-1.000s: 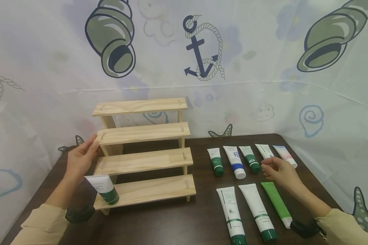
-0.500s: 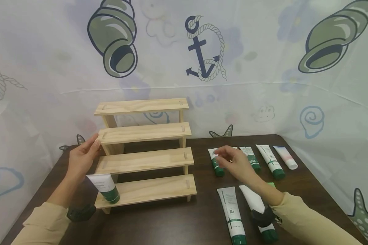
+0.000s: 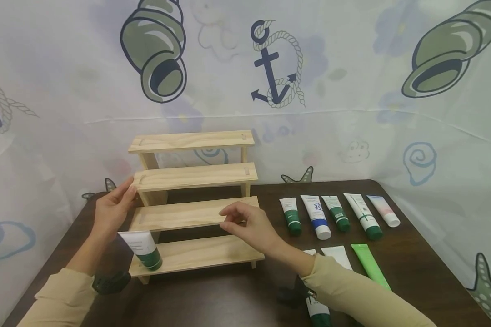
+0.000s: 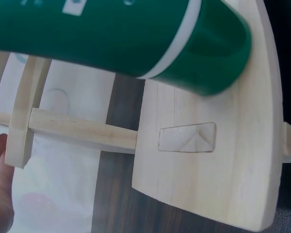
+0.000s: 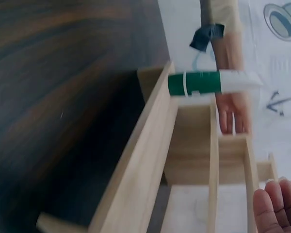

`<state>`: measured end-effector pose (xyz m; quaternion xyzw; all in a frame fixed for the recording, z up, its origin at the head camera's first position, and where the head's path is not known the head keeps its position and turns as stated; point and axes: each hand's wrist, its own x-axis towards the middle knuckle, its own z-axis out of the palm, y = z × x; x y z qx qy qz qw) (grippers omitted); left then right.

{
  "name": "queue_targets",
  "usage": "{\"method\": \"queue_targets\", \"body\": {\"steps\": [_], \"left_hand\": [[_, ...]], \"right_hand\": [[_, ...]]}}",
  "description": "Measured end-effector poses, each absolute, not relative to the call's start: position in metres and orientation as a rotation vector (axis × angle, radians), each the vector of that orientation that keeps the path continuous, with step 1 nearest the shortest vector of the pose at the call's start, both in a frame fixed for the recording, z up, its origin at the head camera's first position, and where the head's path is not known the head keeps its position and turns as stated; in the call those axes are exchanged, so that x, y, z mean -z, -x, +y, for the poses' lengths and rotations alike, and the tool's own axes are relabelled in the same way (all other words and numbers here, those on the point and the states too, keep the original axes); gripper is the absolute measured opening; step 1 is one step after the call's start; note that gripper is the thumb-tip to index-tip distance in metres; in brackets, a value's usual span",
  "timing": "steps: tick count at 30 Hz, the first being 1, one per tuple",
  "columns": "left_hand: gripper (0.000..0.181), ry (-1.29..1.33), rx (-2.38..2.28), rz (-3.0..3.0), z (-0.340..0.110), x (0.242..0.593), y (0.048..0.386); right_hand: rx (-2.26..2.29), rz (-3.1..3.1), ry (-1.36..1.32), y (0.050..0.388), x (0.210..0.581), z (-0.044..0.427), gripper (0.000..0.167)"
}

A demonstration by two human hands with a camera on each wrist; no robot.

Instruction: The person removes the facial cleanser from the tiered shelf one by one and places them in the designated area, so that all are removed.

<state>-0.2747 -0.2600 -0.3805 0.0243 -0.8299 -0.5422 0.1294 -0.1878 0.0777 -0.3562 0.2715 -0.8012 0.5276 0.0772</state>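
Observation:
My left hand (image 3: 112,209) holds the left end of the second-highest board of a four-step wooden display stand (image 3: 196,177). On the lowest step, at its left end, a white and green squeeze tube (image 3: 141,250) stands on its cap, tilted a little; its green part fills the top of the left wrist view (image 4: 106,39). My right hand (image 3: 249,222) hovers in front of the stand's right half, fingers loosely bent, holding nothing. In the right wrist view its fingers (image 5: 276,204) show at the lower right, apart from the boards.
Right of the stand, several tubes lie in a back row, among them a white and blue tube (image 3: 317,218) and a pink-white tube (image 3: 384,211). Nearer, a light green tube (image 3: 370,263) and white tubes (image 3: 337,255) lie partly under my right forearm. A patterned cloth (image 3: 343,136) hangs behind.
My right hand has swept left from above the tubes at the right to the front of the stand, empty throughout. The left hand has kept its place on the stand.

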Motion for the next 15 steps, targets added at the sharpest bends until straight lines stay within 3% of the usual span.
{"method": "queue_targets", "body": {"steps": [15], "left_hand": [[0.055, -0.073, 1.58, -2.401, -0.256, 0.377, 0.271]], "right_hand": [[-1.849, -2.318, -0.887, 0.18, 0.362, 0.01, 0.024]]}}
